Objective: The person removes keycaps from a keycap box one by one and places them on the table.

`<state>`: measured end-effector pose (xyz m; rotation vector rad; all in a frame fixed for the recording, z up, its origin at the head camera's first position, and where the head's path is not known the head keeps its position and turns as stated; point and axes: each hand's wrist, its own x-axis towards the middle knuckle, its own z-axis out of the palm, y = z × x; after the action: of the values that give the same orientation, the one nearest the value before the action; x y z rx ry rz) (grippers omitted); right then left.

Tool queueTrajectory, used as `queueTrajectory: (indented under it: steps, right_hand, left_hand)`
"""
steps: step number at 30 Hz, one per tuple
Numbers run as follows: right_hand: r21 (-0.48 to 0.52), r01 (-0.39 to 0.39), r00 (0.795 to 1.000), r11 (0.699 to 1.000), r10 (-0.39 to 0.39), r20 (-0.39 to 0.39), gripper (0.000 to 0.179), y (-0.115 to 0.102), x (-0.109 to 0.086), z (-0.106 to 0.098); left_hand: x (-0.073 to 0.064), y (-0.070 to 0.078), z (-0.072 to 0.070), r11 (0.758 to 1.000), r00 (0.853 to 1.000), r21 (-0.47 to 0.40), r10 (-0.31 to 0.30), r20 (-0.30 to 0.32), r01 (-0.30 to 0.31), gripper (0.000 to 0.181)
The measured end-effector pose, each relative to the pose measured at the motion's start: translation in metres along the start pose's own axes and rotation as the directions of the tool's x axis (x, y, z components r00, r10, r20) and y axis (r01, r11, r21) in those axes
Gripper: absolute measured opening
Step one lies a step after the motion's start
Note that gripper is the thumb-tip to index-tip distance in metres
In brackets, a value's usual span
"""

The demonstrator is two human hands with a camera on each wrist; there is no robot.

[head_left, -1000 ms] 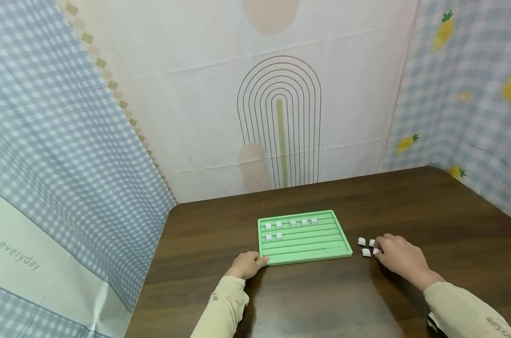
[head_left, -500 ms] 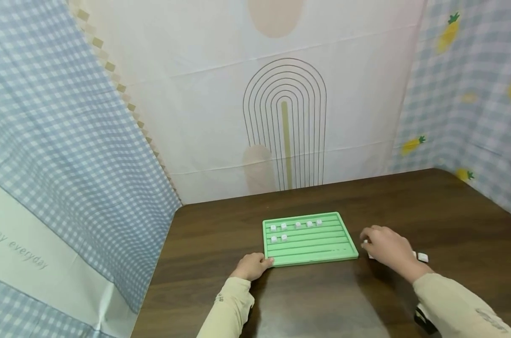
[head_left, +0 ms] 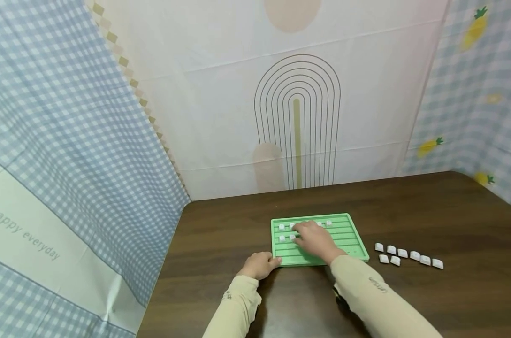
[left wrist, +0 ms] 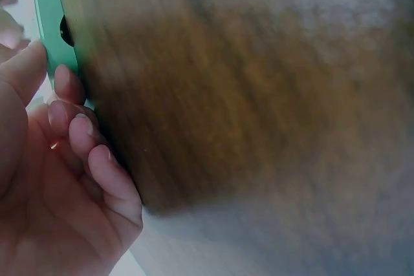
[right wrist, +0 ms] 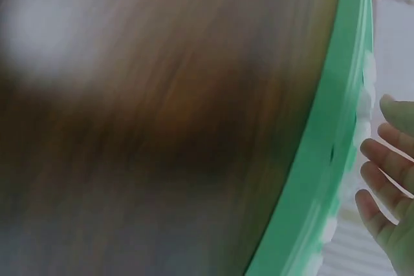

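In the head view a green ridged tray (head_left: 296,259) lies on the table, with white keycaps (head_left: 282,239) in two rows on its left part. My left hand (head_left: 258,265) holds the tray's near left corner; in the left wrist view its thumb lies over the green rim (left wrist: 57,50), fingers against the outer side. Over the tray's middle is my right hand (head_left: 316,241), fingertips beside the keycaps and covering part of the upper row. The right wrist view shows this hand (right wrist: 401,179) with fingers loosely bent and apart, no keycap visible between thumb and forefinger.
Several loose white keycaps (head_left: 402,253) lie in two uneven rows on the dark wooden table (head_left: 238,223), right of the tray. A printed cloth (head_left: 221,117) hangs behind the table's far edge. Checked curtains (head_left: 111,178) hang at both sides.
My right hand has moved left from the loose keycaps to above the tray, uncovering those keycaps. My left hand keeps its hold on the corner. The head view has shifted slightly.
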<state>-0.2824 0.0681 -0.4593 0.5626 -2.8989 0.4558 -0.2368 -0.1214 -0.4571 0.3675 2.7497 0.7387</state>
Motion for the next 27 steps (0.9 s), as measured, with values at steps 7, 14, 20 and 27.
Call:
queueTrajectory:
  steps: [7,14,20,27]
  right_hand:
    - [-0.015,0.003,1.0,1.0,-0.003,-0.004,0.013,-0.012,0.008,0.015]
    - [-0.006,-0.011,1.0,1.0,0.011,-0.024,0.009,-0.013,0.009,0.019]
    - [-0.005,-0.004,0.998,1.0,0.004,-0.057,0.013,-0.007,-0.007,0.01]
    - [-0.084,0.006,0.985,0.996,-0.02,-0.172,0.014,0.031,-0.039,-0.044]
  left_hand:
    - [0.0,0.002,-0.001,0.999,1.0,0.027,0.022,-0.017,-0.021,0.038]
    - [0.001,0.0,0.0,1.0,1.0,0.023,0.015,-0.016,-0.014,0.038]
    - [-0.004,0.0,0.007,1.0,1.0,0.004,0.021,0.003,-0.021,0.038]
    - [-0.003,0.0,0.003,1.0,1.0,-0.005,0.02,-0.009,-0.02,0.039]
